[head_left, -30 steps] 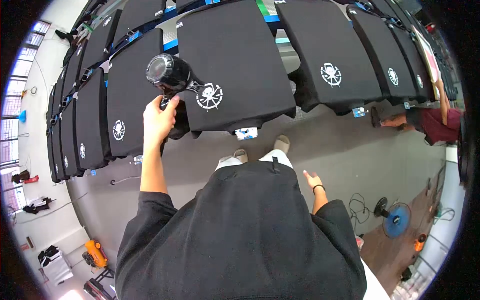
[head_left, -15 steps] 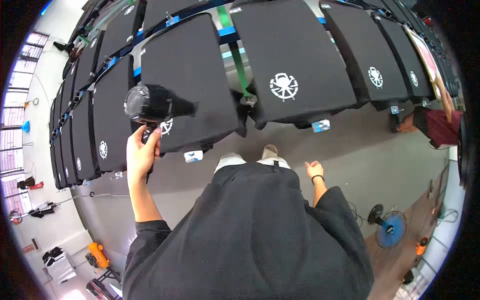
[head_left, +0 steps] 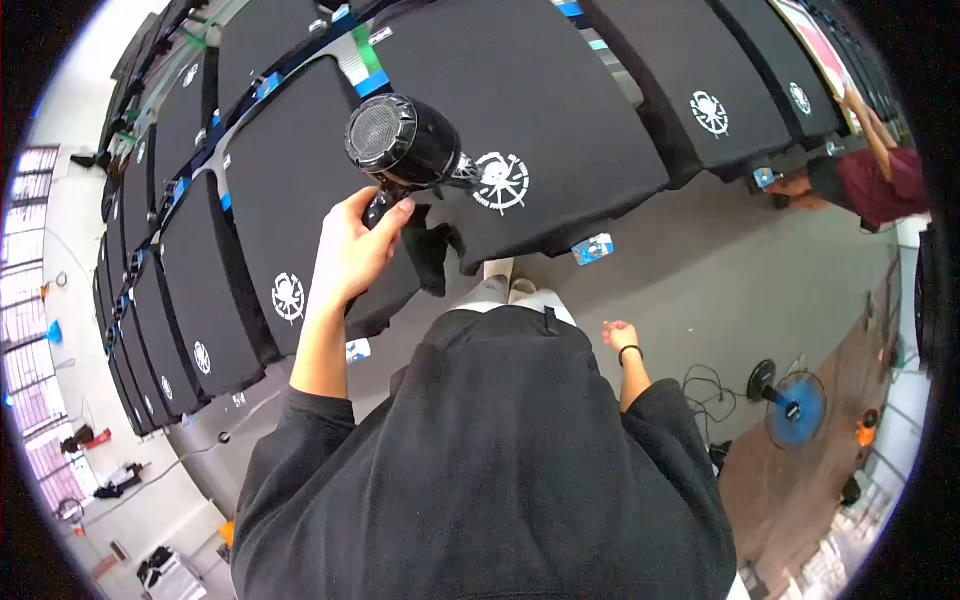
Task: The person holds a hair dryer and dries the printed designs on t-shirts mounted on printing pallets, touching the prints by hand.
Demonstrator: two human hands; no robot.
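My left hand (head_left: 355,245) is closed around the handle of a black hair dryer (head_left: 405,145). The dryer is held above a black T-shirt (head_left: 560,110) spread on a board, its nozzle pointing at the white round print (head_left: 500,183) near the shirt's lower edge. Between nozzle and print I cannot judge the gap. At my right side my right hand (head_left: 620,337) hangs low, holding nothing, fingers loosely bent and slightly apart, a dark band on the wrist.
More black shirts (head_left: 290,180) with the same print lie on boards in rows to both sides. At the far right a person in a dark red shirt (head_left: 890,185) reaches toward a framed screen (head_left: 815,45). A blue fan (head_left: 797,410) and cables (head_left: 712,385) are on the floor.
My left hand and the dryer have moved right, from the neighbouring shirt to this one. My body has shifted right along the row. The right hand still hangs at my side.
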